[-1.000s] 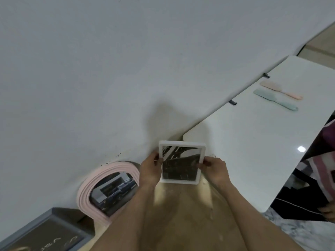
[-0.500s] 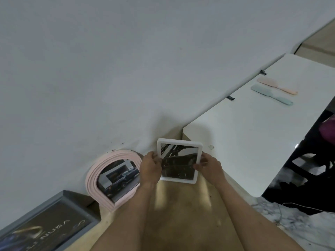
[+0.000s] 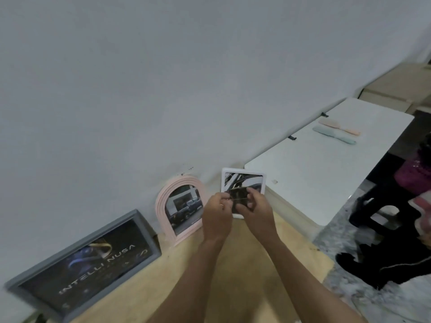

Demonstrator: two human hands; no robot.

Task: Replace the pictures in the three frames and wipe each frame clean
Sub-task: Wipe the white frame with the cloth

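A tan wooden counter [image 3: 233, 264] ran along a plain pale grey wall [image 3: 163, 78], and the three frames leaned against that wall. The white frame [image 3: 243, 177] stood upright at the counter's far end, with a dark picture inside it. Just left of it leaned the pink arched frame [image 3: 180, 207], showing a dark car, and further left the grey frame [image 3: 81, 259], tilted back, with "INTELLI NUSA" in pale letters.

In front of the white frame, the left hand [image 3: 217, 215] and right hand [image 3: 255, 209] each pinched an edge of a small dark picture [image 3: 239, 195]; whether it touched the frame could not be told.

Right of the white frame, a white table [image 3: 326, 171] carried two brushes, one peach [image 3: 338, 127] and one mint [image 3: 333, 135]. Below the table lay marbled grey floor [image 3: 373, 299].
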